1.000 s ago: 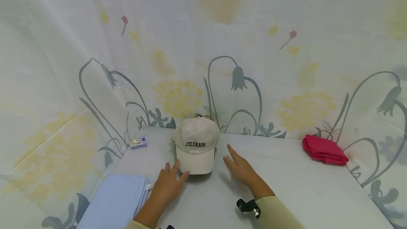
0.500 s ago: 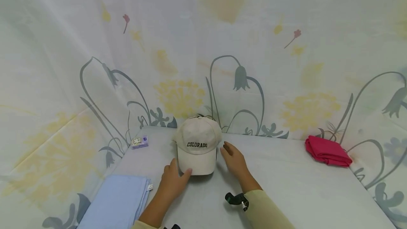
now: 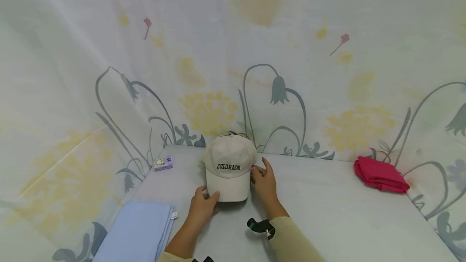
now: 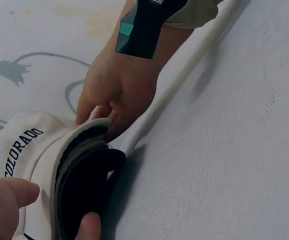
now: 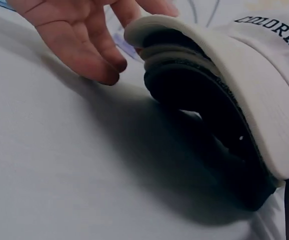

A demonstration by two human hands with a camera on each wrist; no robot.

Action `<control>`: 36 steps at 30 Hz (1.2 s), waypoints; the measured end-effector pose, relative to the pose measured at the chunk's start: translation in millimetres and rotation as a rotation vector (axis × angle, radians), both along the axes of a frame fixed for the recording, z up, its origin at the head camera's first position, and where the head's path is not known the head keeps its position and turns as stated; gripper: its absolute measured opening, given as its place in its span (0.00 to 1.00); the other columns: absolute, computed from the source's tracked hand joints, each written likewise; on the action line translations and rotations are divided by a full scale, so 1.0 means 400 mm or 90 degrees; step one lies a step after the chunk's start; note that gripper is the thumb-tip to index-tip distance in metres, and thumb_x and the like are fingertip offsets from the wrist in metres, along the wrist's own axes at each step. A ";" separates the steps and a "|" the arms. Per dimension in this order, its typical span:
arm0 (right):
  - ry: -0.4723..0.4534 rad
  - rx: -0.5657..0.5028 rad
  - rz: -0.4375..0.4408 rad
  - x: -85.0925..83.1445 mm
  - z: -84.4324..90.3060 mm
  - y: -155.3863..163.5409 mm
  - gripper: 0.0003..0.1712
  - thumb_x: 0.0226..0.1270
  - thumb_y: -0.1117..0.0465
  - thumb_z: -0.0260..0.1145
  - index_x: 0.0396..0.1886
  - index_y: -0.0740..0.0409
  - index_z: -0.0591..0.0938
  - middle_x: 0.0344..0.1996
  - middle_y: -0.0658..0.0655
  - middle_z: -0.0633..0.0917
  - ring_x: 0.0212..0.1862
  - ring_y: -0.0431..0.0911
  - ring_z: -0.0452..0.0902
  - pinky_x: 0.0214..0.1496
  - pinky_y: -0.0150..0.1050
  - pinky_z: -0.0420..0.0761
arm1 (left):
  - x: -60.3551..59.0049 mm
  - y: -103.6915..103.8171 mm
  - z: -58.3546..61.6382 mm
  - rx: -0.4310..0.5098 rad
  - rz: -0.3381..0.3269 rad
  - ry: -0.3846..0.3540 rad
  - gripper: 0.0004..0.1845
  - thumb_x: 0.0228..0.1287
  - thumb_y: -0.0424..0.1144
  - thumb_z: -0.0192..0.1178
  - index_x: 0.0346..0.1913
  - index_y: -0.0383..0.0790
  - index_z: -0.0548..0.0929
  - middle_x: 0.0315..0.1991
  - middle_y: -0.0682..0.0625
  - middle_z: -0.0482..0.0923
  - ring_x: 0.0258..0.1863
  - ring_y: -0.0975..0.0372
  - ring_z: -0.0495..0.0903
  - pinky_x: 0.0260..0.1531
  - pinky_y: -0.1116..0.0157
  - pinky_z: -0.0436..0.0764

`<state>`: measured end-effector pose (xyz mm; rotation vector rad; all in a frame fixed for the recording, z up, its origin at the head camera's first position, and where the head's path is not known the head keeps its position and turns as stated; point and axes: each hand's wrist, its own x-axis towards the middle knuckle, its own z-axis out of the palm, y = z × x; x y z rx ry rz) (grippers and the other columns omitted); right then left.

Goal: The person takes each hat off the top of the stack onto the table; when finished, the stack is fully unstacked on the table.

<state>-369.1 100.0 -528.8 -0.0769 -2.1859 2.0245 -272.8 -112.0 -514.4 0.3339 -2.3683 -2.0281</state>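
We have the left hand (image 3: 202, 206) at the near corner of the cap's brim, thumb on top and a fingertip (image 4: 88, 226) curled under the edge, so it pinches the brim. The right hand (image 3: 263, 178) is at the cap's other side, thumb and fingers closing on the brim's right edge where it meets the crown, forefinger pointing up beside the crown. The beige cap (image 3: 228, 166), lettered COLORADO, sits near the far middle of the table, brim towards us and raised off the surface, its dark underside showing in both wrist views. Under it we see a pale grey cloth-covered table (image 3: 327, 213). A folded light blue cloth (image 3: 134, 233) lies at the near left corner, a small purple-and-white packet (image 3: 162, 163) at the far left, a folded red cloth (image 3: 380, 175) well apart on the far right. Behind and to both sides hangs a pale curtain (image 3: 255, 51) printed with grey bell flowers and yellow blooms
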 end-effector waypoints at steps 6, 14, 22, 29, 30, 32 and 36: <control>-0.008 -0.023 0.004 0.005 -0.005 -0.011 0.40 0.81 0.56 0.62 0.85 0.51 0.56 0.64 0.63 0.81 0.62 0.54 0.82 0.61 0.46 0.85 | -0.005 0.003 -0.010 0.038 0.018 0.006 0.35 0.75 0.39 0.63 0.74 0.24 0.62 0.56 0.28 0.76 0.48 0.51 0.86 0.48 0.58 0.89; 0.013 -0.019 0.009 0.021 -0.011 -0.018 0.38 0.79 0.58 0.64 0.83 0.55 0.61 0.63 0.65 0.81 0.61 0.56 0.82 0.58 0.41 0.85 | -0.005 -0.011 -0.021 0.069 0.031 0.010 0.33 0.75 0.38 0.63 0.74 0.25 0.64 0.58 0.29 0.75 0.49 0.52 0.85 0.51 0.57 0.88; 0.015 -0.013 0.020 0.037 -0.011 -0.014 0.37 0.78 0.60 0.66 0.81 0.54 0.65 0.60 0.63 0.83 0.59 0.52 0.83 0.57 0.37 0.83 | 0.001 -0.019 -0.015 0.062 0.039 0.011 0.33 0.73 0.36 0.65 0.74 0.26 0.64 0.56 0.32 0.73 0.47 0.54 0.83 0.48 0.61 0.89; 0.007 0.002 0.006 0.053 -0.011 -0.006 0.35 0.77 0.59 0.67 0.79 0.52 0.68 0.59 0.60 0.85 0.64 0.54 0.80 0.61 0.39 0.80 | 0.018 -0.016 -0.011 0.059 0.043 0.022 0.34 0.71 0.33 0.66 0.74 0.26 0.64 0.56 0.32 0.71 0.48 0.52 0.81 0.46 0.61 0.89; 0.008 0.000 0.002 0.054 -0.010 -0.005 0.34 0.76 0.59 0.68 0.79 0.52 0.69 0.58 0.59 0.86 0.64 0.53 0.80 0.60 0.38 0.80 | 0.020 -0.014 -0.010 0.056 0.044 0.023 0.34 0.71 0.33 0.66 0.74 0.26 0.64 0.57 0.32 0.70 0.48 0.52 0.81 0.46 0.61 0.89; 0.013 -0.003 -0.006 0.057 -0.006 -0.004 0.33 0.76 0.60 0.68 0.78 0.53 0.70 0.57 0.59 0.86 0.65 0.53 0.79 0.59 0.35 0.79 | 0.025 -0.012 -0.007 0.055 0.046 0.021 0.35 0.70 0.33 0.66 0.74 0.28 0.64 0.57 0.32 0.71 0.48 0.52 0.81 0.46 0.61 0.89; 0.022 -0.017 -0.013 0.059 -0.001 -0.002 0.32 0.76 0.61 0.68 0.77 0.54 0.71 0.55 0.58 0.86 0.62 0.52 0.80 0.55 0.28 0.79 | 0.034 -0.006 0.004 0.044 0.048 0.025 0.35 0.70 0.34 0.67 0.74 0.29 0.65 0.57 0.33 0.72 0.48 0.52 0.81 0.45 0.61 0.88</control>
